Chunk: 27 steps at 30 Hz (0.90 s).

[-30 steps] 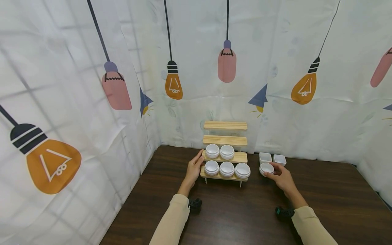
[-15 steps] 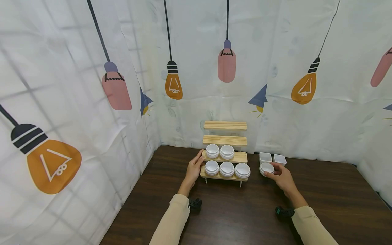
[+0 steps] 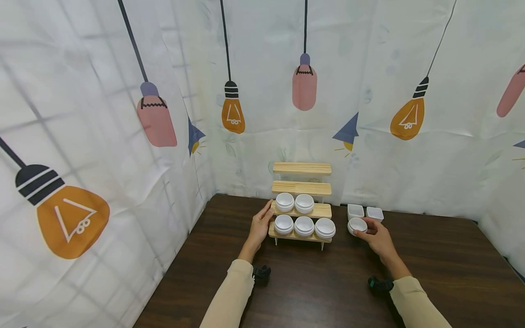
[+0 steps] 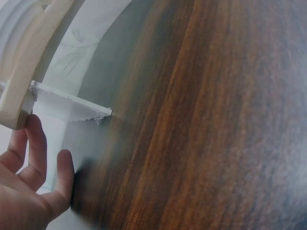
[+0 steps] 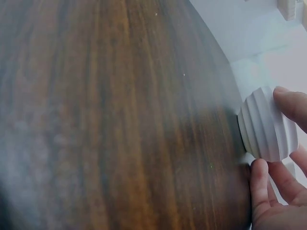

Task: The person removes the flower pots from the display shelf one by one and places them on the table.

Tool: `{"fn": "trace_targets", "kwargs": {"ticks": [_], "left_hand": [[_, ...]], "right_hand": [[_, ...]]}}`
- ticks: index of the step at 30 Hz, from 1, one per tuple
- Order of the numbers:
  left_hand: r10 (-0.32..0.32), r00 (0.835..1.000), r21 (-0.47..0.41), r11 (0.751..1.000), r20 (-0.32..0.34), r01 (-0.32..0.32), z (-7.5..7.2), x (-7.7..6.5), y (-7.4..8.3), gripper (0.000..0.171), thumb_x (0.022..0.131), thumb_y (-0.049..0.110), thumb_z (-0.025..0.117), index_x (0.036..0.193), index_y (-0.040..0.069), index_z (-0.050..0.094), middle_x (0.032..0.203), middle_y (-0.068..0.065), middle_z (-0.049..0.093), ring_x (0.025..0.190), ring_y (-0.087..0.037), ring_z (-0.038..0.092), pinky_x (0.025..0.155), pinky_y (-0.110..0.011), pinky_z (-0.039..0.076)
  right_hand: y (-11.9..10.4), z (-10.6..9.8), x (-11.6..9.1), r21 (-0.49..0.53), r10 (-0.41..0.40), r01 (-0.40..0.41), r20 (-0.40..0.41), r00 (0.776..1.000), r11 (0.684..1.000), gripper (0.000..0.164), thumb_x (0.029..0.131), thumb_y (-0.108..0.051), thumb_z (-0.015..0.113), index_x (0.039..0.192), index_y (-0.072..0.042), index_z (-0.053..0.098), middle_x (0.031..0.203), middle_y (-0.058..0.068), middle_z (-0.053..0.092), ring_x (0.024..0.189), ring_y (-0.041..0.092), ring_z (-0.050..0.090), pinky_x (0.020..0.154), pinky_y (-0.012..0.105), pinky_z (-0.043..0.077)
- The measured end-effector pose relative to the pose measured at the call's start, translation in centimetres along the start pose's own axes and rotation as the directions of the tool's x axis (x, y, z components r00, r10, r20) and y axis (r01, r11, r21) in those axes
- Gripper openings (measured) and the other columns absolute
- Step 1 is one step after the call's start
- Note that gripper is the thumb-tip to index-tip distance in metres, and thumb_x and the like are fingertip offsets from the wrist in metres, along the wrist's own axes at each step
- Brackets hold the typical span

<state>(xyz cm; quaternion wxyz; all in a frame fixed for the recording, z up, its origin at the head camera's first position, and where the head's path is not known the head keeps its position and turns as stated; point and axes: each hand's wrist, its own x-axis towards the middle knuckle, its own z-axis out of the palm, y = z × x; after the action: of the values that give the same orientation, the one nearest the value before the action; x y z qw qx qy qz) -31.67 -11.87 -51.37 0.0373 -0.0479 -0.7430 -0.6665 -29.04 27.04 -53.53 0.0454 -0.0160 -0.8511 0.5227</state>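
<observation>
A tiered wooden display rack (image 3: 301, 187) stands near the back wall, with white round bowls (image 3: 304, 225) on its two lower tiers: two above, three below. My left hand (image 3: 259, 225) holds the left end of the second tier from the bottom; in the left wrist view its fingertips (image 4: 33, 122) reach the board's underside. To the right of the rack, my right hand (image 3: 378, 235) grips a small white ribbed bowl (image 5: 266, 127), thumb on one side and fingers on the other. The bowl sits low at the tabletop in the right wrist view.
Two white square dishes (image 3: 355, 211) stand just behind the bowl in my right hand. The upper two wooden tiers (image 3: 301, 168) hold nothing. A white curtain (image 3: 262, 150) printed with lamps closes off the back and left of the dark wooden table (image 3: 320, 291).
</observation>
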Motion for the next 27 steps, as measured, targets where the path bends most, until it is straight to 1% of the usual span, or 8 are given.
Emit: {"fn": "trace_targets", "kwargs": {"ticks": [3, 9, 12, 16, 18, 23, 25, 27], "left_hand": [[0.008, 1.0, 0.004, 1.0, -0.024, -0.008, 0.2, 0.4, -0.8, 0.048, 0.109, 0.033, 0.051, 0.156, 0.024, 0.045, 0.154, -0.009, 0.052, 0.109, -0.043, 0.06, 0.09, -0.047, 0.05], [0.016, 0.999, 0.023, 1.0, -0.033, -0.015, 0.2, 0.3, -0.7, 0.05, 0.109, 0.036, 0.051, 0.156, 0.021, 0.045, 0.152, -0.008, 0.055, 0.103, -0.031, 0.062, 0.088, -0.038, 0.05], [0.025, 0.999, 0.025, 0.999, -0.03, -0.025, 0.2, 0.2, -0.6, 0.05, 0.109, 0.035, 0.051, 0.156, 0.02, 0.045, 0.153, -0.01, 0.054, 0.103, -0.031, 0.063, 0.087, -0.038, 0.05], [0.03, 0.999, 0.013, 0.999, -0.027, -0.029, 0.2, 0.1, -0.6, 0.05, 0.108, 0.035, 0.052, 0.156, 0.021, 0.046, 0.153, -0.01, 0.053, 0.105, -0.034, 0.062, 0.086, -0.039, 0.05], [0.028, 0.999, 0.012, 1.0, -0.028, -0.028, 0.2, 0.1, -0.6, 0.05, 0.108, 0.035, 0.052, 0.156, 0.022, 0.046, 0.153, -0.009, 0.054, 0.104, -0.033, 0.062, 0.086, -0.039, 0.05], [0.021, 0.999, 0.02, 1.0, -0.025, -0.02, 0.2, 0.2, -0.7, 0.049, 0.109, 0.036, 0.051, 0.156, 0.023, 0.046, 0.153, -0.007, 0.054, 0.101, -0.023, 0.063, 0.09, -0.036, 0.05], [0.017, 1.0, 0.02, 1.0, -0.025, -0.016, 0.2, 0.3, -0.8, 0.049, 0.109, 0.035, 0.051, 0.156, 0.022, 0.046, 0.153, -0.006, 0.055, 0.1, -0.021, 0.062, 0.091, -0.035, 0.05], [0.011, 1.0, 0.021, 1.0, -0.028, -0.011, 0.2, 0.3, -0.8, 0.049, 0.109, 0.035, 0.051, 0.156, 0.024, 0.046, 0.151, -0.006, 0.057, 0.098, -0.018, 0.061, 0.09, -0.034, 0.05]], "right_hand": [[0.0, 0.0, -0.2, 0.012, -0.002, 0.002, -0.003, 1.0, 1.0, 0.066, 0.092, -0.024, 0.079, 0.144, 0.003, 0.05, 0.139, 0.029, 0.056, 0.093, -0.004, 0.053, 0.077, 0.013, 0.046], [0.3, -0.3, -0.7, 0.048, 0.001, -0.001, -0.001, 1.0, 0.999, 0.068, 0.093, -0.024, 0.078, 0.146, 0.003, 0.046, 0.141, 0.031, 0.053, 0.091, -0.013, 0.053, 0.078, 0.011, 0.047], [0.4, -0.5, -1.0, 0.059, 0.014, -0.015, 0.009, 1.0, 0.998, 0.068, 0.094, -0.025, 0.077, 0.146, 0.004, 0.044, 0.141, 0.032, 0.052, 0.09, -0.014, 0.053, 0.079, 0.011, 0.047], [0.3, -0.9, -1.5, 0.053, 0.057, -0.058, 0.017, 0.998, 0.997, 0.07, 0.096, -0.028, 0.075, 0.148, 0.005, 0.041, 0.142, 0.032, 0.052, 0.091, -0.013, 0.053, 0.078, 0.011, 0.046], [0.0, -1.0, -1.8, 0.046, 0.081, -0.082, 0.006, 0.997, 0.996, 0.071, 0.096, -0.029, 0.075, 0.147, 0.006, 0.04, 0.138, 0.032, 0.053, 0.089, -0.012, 0.053, 0.077, 0.012, 0.047], [-1.2, -1.1, -2.3, 0.031, 0.124, -0.122, -0.069, 0.99, 0.992, 0.063, 0.095, -0.028, 0.075, 0.14, 0.005, 0.046, 0.117, 0.017, 0.063, 0.083, -0.007, 0.053, 0.072, 0.018, 0.047], [-1.8, -1.0, -2.5, 0.025, 0.117, -0.115, -0.098, 0.988, 0.993, 0.058, 0.095, -0.027, 0.075, 0.137, 0.004, 0.05, 0.11, 0.01, 0.063, 0.082, -0.006, 0.052, 0.071, 0.02, 0.047], [-2.4, -0.9, -2.5, 0.011, 0.089, -0.088, -0.116, 0.989, 0.996, 0.053, 0.096, -0.025, 0.074, 0.135, 0.004, 0.052, 0.107, 0.006, 0.063, 0.082, -0.006, 0.053, 0.071, 0.02, 0.047]]}}
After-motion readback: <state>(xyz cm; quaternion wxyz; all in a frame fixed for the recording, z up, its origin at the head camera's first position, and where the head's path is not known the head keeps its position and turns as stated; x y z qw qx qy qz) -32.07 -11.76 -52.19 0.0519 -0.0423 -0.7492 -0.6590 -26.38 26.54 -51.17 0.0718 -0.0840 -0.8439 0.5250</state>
